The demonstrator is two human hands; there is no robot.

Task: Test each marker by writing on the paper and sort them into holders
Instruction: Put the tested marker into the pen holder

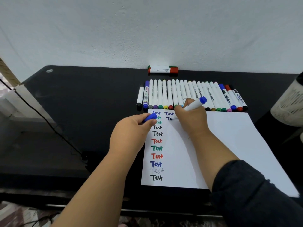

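Observation:
A white sheet of paper [229, 145] lies on the black desk [82, 104], with a column of "Test" words in several colours down its left side. My right hand [191, 117] grips a white marker with a blue end [195, 104]; its tip touches the paper beside a half-written second word in the second column. My left hand [131, 133] holds the blue cap [150, 117] over the sheet's top left corner. A row of several markers [180, 94] lies side by side just beyond the paper.
Two more markers [163, 70] lie against the white wall at the back of the desk. A pale ribbed object [288, 102] stands at the right edge. A black cable [41, 115] runs down along the desk's left side.

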